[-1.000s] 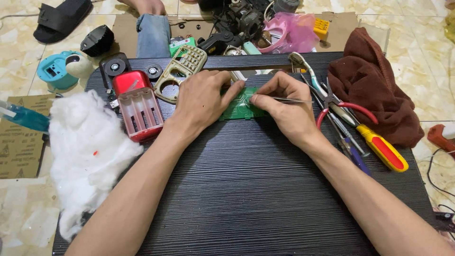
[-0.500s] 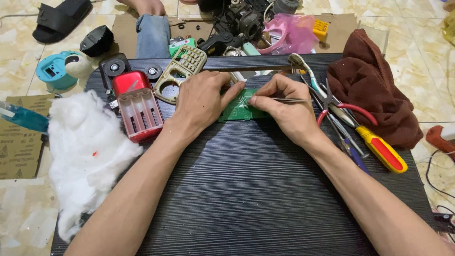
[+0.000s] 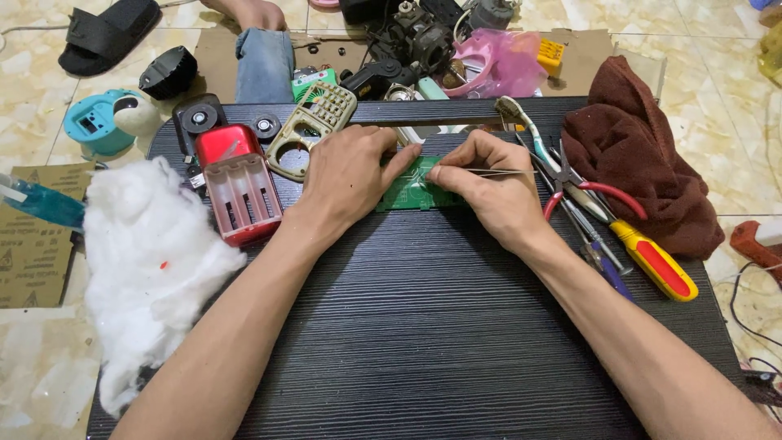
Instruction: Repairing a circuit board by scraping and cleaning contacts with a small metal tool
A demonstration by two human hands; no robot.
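Note:
A green circuit board (image 3: pixel 414 189) lies flat on the black ribbed work board (image 3: pixel 423 326). My left hand (image 3: pixel 346 175) rests palm down on the circuit board's left end, fingers pressing it. My right hand (image 3: pixel 493 191) pinches thin metal tweezers (image 3: pixel 497 171) whose tip meets the circuit board near its middle; the tweezers' back end points right. Both forearms reach in from the bottom of the head view.
Red battery case (image 3: pixel 238 186) and beige keypad shell (image 3: pixel 314 126) sit left of my hands, white cotton wad (image 3: pixel 142 261) farther left. Pliers and screwdrivers (image 3: pixel 619 232) lie right, beside a brown cloth (image 3: pixel 643 155). Motor parts, pink bag and someone's knee (image 3: pixel 265 61) lie beyond.

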